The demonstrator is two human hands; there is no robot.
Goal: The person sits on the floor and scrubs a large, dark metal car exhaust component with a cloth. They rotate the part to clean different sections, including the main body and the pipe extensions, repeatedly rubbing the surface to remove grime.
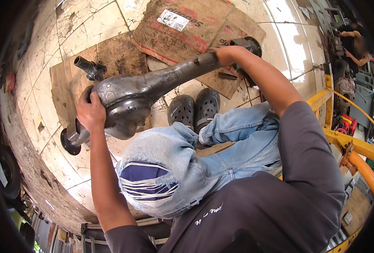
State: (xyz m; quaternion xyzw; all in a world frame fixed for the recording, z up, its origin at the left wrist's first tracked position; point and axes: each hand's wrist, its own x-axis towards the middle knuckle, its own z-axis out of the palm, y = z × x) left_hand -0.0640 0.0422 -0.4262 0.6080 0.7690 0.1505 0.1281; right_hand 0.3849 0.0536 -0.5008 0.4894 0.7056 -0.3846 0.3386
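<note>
A dark metal axle housing (171,75) lies aslant before me, with a rounded differential bulge (127,109) towards the left. My left hand (91,110) grips it where the bulge narrows into the short left tube, thumb on top. Around the long tube near the far right end is my right hand (228,54), its fingers partly hidden behind the metal. Round flanges show at the left end (70,141) and the right end (253,46). Beyond the bulge sits a splined slip yoke with a universal joint (90,68); whether it is joined to the housing, I cannot tell.
Flattened, stained cardboard (174,27) bearing print covers part of the cracked tile floor (41,104). My black clogs (195,109) are close below the tube. A yellow metal frame (353,140) stands at right, and another person (353,47) is farther back.
</note>
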